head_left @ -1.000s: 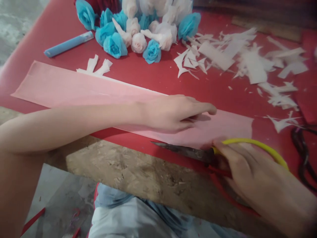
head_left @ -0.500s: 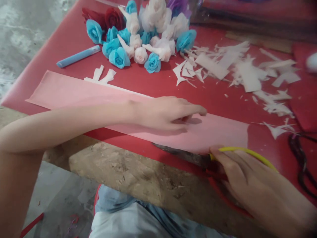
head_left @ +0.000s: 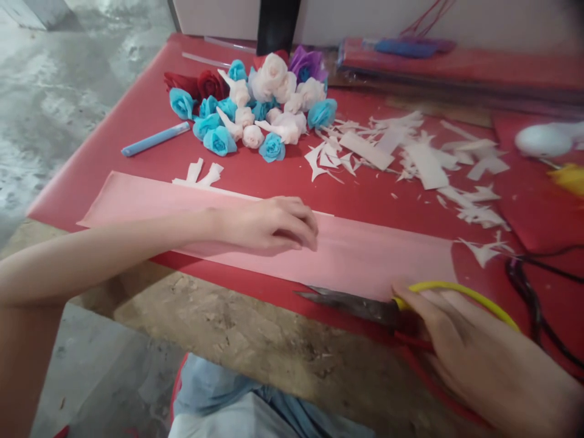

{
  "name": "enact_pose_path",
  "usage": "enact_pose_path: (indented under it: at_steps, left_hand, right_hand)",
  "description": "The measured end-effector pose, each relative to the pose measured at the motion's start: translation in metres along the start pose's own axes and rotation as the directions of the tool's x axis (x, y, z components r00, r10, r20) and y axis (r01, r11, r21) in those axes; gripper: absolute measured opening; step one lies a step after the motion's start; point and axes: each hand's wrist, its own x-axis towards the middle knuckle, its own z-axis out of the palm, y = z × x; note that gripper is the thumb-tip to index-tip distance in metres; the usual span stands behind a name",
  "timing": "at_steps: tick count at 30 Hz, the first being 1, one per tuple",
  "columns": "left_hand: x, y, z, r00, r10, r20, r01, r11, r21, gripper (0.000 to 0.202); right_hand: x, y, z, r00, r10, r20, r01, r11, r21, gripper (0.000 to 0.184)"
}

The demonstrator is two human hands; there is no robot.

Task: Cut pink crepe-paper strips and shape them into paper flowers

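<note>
A long strip of pink crepe paper (head_left: 365,255) lies across the near part of the red table (head_left: 137,115). My left hand (head_left: 269,224) rests on the strip near its middle, fingers curled down onto the paper. My right hand (head_left: 479,359) grips the yellow and red handles of a pair of scissors (head_left: 360,305). The dark blades lie closed along the strip's near edge, pointing left.
Paper roses (head_left: 255,115) in blue, white, red and purple are piled at the back. White paper scraps (head_left: 410,158) litter the right side. A blue tube (head_left: 155,139) lies at the left, a black cable (head_left: 529,292) at the right. The table's near edge is bare wood (head_left: 274,340).
My left hand has slid left along the pink strip and its fingers have curled in. The view has tilted up, showing more of the far table. The scissors stay by the strip's near edge.
</note>
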Motion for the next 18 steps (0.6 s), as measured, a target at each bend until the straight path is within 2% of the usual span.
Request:
enact_pose_path:
  at_steps: [3,8,12,18]
  left_hand:
    - [0.009,0.003,0.006,1.0,0.021,0.005,-0.021,1.0,0.004,0.025]
    - [0.016,0.006,0.01,1.0,0.018,0.02,-0.019,0.999,0.028,0.024]
    - [0.017,0.007,0.01,0.999,0.026,0.022,-0.026,0.999,0.031,0.023]
    - [0.018,0.007,0.01,1.0,0.026,0.011,-0.026,0.999,0.02,0.029]
  right_hand:
    - [-0.01,0.006,0.003,0.999,-0.053,0.007,0.053,0.998,0.026,0.033]
    - [-0.014,0.009,0.003,0.999,-0.032,0.027,0.031,0.998,0.052,0.032]
    - [-0.008,0.006,0.0,0.999,-0.027,0.028,0.025,0.999,0.042,0.033]
    - [0.011,0.0,-0.008,0.996,-0.085,0.009,0.085,0.996,0.0,0.029]
